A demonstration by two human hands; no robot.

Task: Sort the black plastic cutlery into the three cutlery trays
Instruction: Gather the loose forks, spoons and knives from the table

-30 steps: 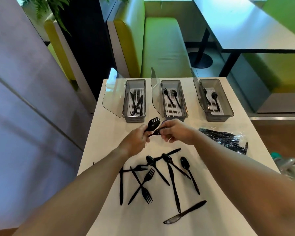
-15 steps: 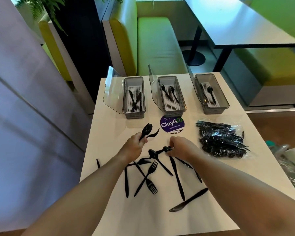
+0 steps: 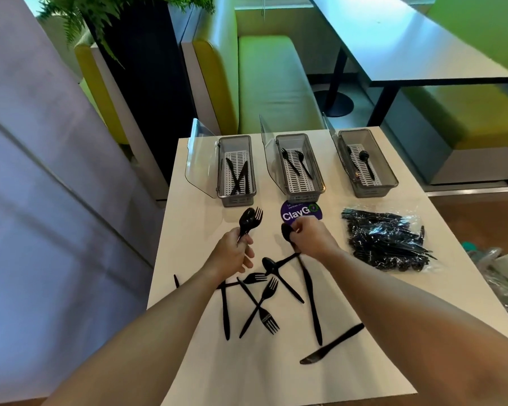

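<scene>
Your left hand [image 3: 232,254] and right hand [image 3: 313,237] are bare. Your left forearm [image 3: 159,332] and right forearm [image 3: 408,303] are bare too, uncovered along their whole visible length, from the wrists back to the lower edge of the view.

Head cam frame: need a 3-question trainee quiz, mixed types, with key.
1. True or false: the left hand holds nothing.
2. Where is the bag of cutlery? A) inside the middle tray. B) on the table, on the near side of the right tray. C) under the left forearm.
3. Short answer: what does the right hand grip?

Key
1. False: it grips a spoon-and-fork pair, heads up.
2. B.
3. A lone spoon.
</scene>
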